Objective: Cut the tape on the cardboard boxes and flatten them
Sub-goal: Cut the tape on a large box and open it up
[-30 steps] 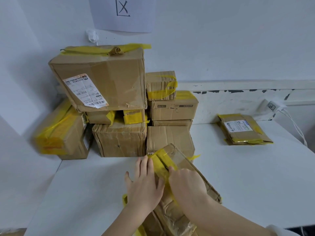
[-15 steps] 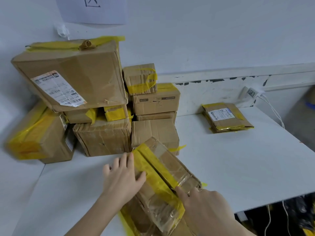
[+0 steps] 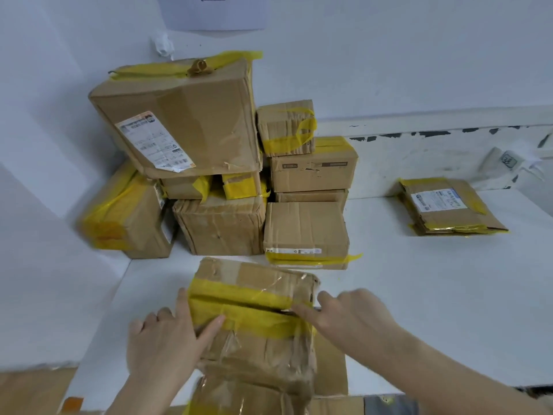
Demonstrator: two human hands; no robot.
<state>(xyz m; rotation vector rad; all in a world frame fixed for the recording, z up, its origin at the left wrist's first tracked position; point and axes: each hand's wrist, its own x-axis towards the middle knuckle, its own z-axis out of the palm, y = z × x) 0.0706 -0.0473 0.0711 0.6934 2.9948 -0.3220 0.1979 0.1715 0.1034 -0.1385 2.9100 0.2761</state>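
Note:
A worn cardboard box (image 3: 260, 342) wrapped in yellow tape (image 3: 239, 298) lies on the white table (image 3: 419, 310) right in front of me. My left hand (image 3: 161, 345) braces its left side, thumb lying on the taped top and fingers straight along the side. My right hand (image 3: 356, 316) is at the right end of the tape and grips a thin dark cutter (image 3: 302, 310), mostly hidden under its fingers. The blade tip sits in a dark slit that runs along the tape.
A pile of taped boxes (image 3: 221, 181) fills the back left corner against the wall. A flattened box (image 3: 449, 208) lies at the back right by a wall socket (image 3: 508, 160). More cardboard (image 3: 332, 369) sticks out under the box near the table's front edge.
The box has turned from slanting away to lying crosswise. My right hand moved from the near end to the right end of the tape. My left hand shifted onto the box's left side.

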